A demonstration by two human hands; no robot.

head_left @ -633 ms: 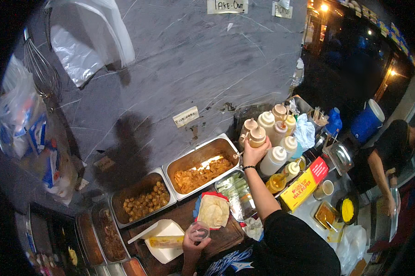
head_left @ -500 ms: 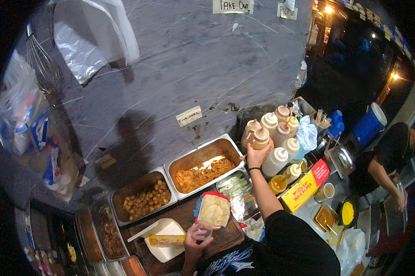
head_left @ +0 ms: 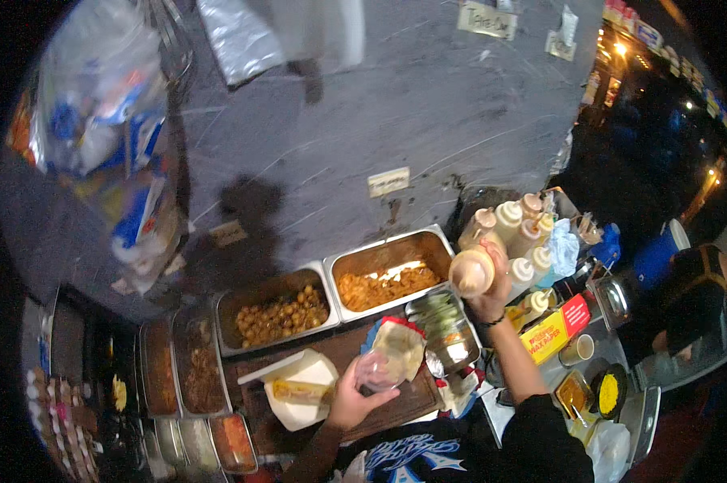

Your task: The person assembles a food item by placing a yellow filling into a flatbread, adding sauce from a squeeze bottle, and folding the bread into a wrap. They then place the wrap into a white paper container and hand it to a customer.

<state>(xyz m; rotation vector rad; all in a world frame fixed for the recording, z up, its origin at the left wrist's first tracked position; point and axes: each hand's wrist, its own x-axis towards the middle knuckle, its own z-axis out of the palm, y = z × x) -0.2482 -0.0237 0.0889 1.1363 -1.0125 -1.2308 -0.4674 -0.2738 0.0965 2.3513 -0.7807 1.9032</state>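
Observation:
My left hand (head_left: 351, 402) is closed around a small clear plastic cup (head_left: 380, 369) above the cutting board (head_left: 408, 402). In my right hand (head_left: 496, 286) is a squeeze bottle (head_left: 471, 274), raised and tilted, its tan cap facing left. The bottle's contents cannot be made out. Beside my left forearm stands an open white paper box (head_left: 311, 368) with a yellowish rolled item (head_left: 301, 392) inside. Partly behind the cup lie pale flatbreads (head_left: 408, 342) on a red-and-blue wrapper.
Several squeeze bottles (head_left: 520, 270) cluster right of the steel pan of orange-brown food (head_left: 392, 287). Another pan holds small round brown pieces (head_left: 283, 316). Farther right are a yellow-and-red wax paper box (head_left: 553, 332) and a paper cup (head_left: 577, 349). A person (head_left: 689, 298) is at the right.
My right hand has lifted the squeeze bottle out of the cluster and tilted it toward the left. The plastic cup has moved closer over the flatbreads. The whole view has shifted.

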